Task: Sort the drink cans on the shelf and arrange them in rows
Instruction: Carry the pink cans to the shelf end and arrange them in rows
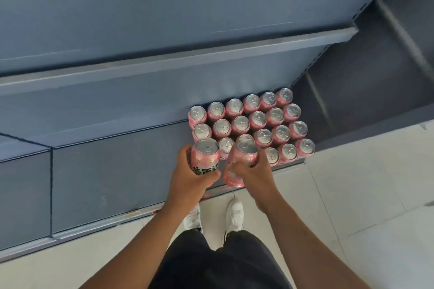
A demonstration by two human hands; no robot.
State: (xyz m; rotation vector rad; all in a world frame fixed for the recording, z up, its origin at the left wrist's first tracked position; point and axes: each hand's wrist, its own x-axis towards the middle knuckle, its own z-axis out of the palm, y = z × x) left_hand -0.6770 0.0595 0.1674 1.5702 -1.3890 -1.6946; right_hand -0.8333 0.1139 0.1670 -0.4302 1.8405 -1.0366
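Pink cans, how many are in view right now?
22. Twenty cans stand on the bottom shelf in rows of six, six, five and three, back to front. The left hand holds one, the right hand another. More may be hidden behind those two.

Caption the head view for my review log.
Left hand grips the left can, right hand grips the right can, by the can rows on the low shelf.
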